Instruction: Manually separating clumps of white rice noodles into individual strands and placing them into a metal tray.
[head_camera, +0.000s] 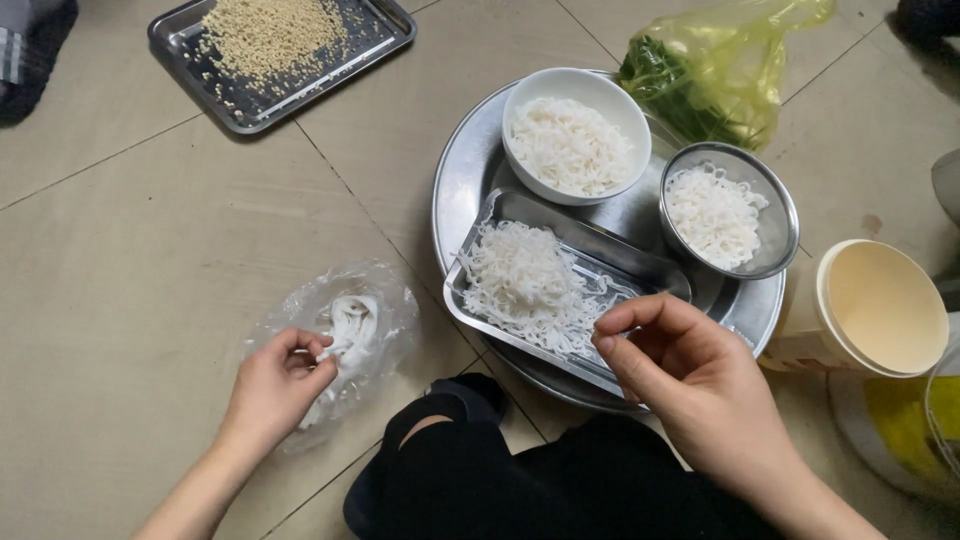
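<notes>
Seated on a tiled floor (130, 300), with a black-clad knee (450, 470) in the lower middle.

Left hand (272, 388) at a clear plastic bag (335, 330) lying on the floor; fingers (318, 350) pinched on white noodle strands (352, 325) at the bag's open mouth. More of those strands bunched inside the bag.

Right hand (690, 370) over the near edge of a rectangular steel tray (640, 268); thumb and forefinger tips (605, 328) brought together, seemingly nipping a fine strand, though too thin to tell for sure. In that tray, a loose heap of thin white rice noodles (525, 280), spread toward the left end.

Tray resting on a large round steel platter (465, 170). Also on the platter: a white ceramic bowl (520, 100) heaped with white noodles (570, 145), and just to its right a small round steel bowl (780, 215) with a shallower portion of noodles (712, 215).

Behind the platter, a yellow-green plastic bag (740, 50) holding dark green leaves (660, 85). To the right, a cream plastic tub (880, 305) tipped on its side, nothing visible inside. Upper left, well apart, a shallow steel baking tray (375, 35) scattered with small tan grains (270, 40).
</notes>
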